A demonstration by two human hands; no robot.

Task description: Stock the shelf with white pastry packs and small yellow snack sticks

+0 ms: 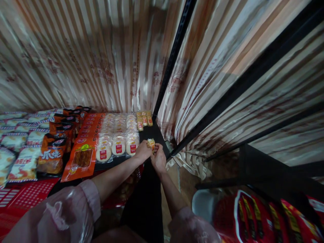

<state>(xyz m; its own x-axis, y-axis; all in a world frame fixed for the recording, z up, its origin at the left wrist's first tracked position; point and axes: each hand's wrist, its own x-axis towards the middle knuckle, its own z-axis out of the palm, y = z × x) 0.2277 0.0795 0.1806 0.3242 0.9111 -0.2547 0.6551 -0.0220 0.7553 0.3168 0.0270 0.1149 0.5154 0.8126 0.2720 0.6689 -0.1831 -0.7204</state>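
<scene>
A small yellow snack packet (151, 144) is held between my two hands, just over the right end of the dark shelf. My left hand (143, 151) is closed around its left side. From the right, the fingers of my right hand (158, 158) pinch it. Beyond my hands, several similar yellow packets (144, 119) lie in short rows at the shelf's back corner. To the left of them sit rows of round white wrapped cakes (118, 147) with red labels.
Orange snack bags (80, 158) and white bags (24, 163) fill the shelf's left part. Below it is a red basket (37, 192). Black rack posts (174, 50) and striped curtains (101, 50) stand behind. Red packages (253, 216) and a pale stool (203, 203) are at lower right.
</scene>
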